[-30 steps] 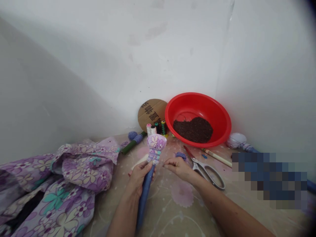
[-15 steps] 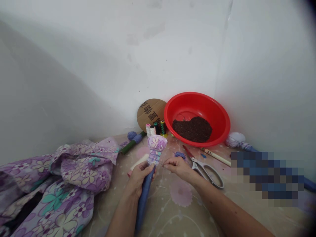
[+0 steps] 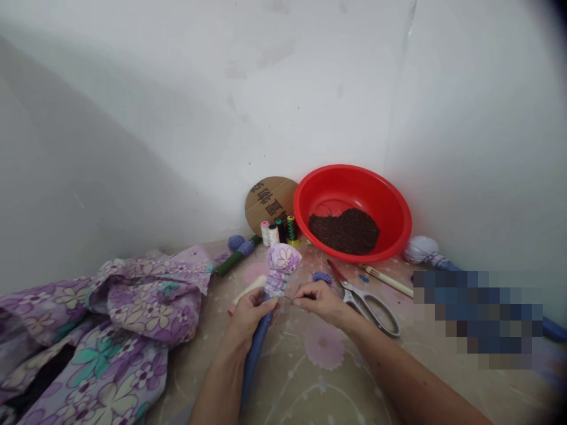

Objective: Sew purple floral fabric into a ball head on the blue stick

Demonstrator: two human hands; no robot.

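The left hand [image 3: 253, 313] was closed around a blue stick [image 3: 254, 357], its grip wrapped just under the floral cloth head [image 3: 284, 260] at the top, thumb lying along the shaft. The stick stood tilted above the desk [image 3: 283, 389], in front of the person, with strands wound about the cloth's neck. The right hand [image 3: 319, 300] kept no wide gap: its thumb and forefinger were pinched together on a thin strand [image 3: 287, 298] that ran toward the left thumb.

Just beyond the right hand lay purple yarn [image 3: 322, 277] and open scissors [image 3: 372, 307]. The desk wore a beige covering with pink flowers. A heap of floral fabric [image 3: 146, 307] filled its left side. Farther back, thread spools [image 3: 273, 234] stood before a cardboard disc [image 3: 270, 203], beside a red basin [image 3: 398, 230] holding dark loose matter [image 3: 345, 230]. Pale, smudged walls [image 3: 199, 118] met in a corner behind.
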